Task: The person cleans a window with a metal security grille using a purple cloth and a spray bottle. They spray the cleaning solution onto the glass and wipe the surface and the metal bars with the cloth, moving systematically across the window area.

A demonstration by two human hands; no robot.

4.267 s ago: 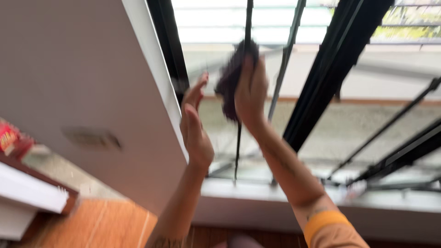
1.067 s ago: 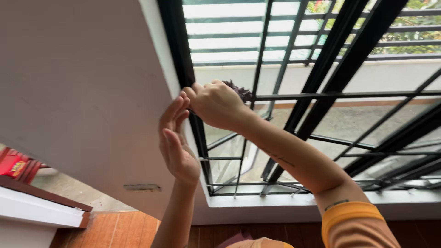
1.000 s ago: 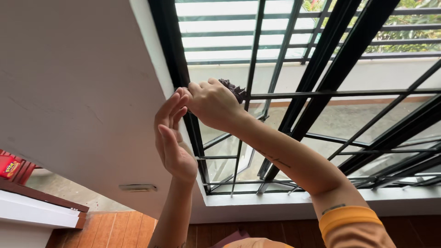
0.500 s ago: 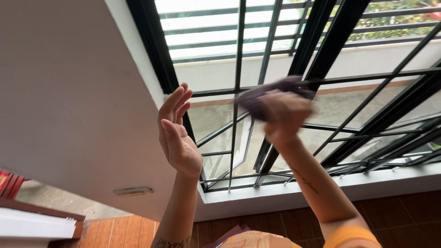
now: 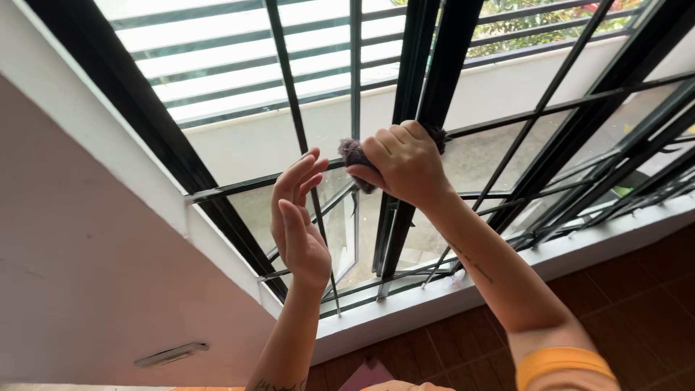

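Note:
My right hand [image 5: 405, 163] is closed on a dark purple cloth [image 5: 354, 153] and presses it against a horizontal black bar of the window grille [image 5: 289, 175]. The cloth pokes out to the left of my fingers and a bit behind them near the thick black window frame post [image 5: 427, 80]. My left hand [image 5: 300, 221] is raised just left of the cloth, palm flat and fingers together, holding nothing, close to a thin vertical bar.
A white wall [image 5: 94, 275] fills the left side, with a white sill [image 5: 449, 297] under the window. Black bars and open glass panes run across the right. Brown wooden floor [image 5: 637, 289] lies below the sill.
My right hand with the cloth has slid from the far left frame out to the right, then back to the bar by the centre post. The view has swung leftward and up.

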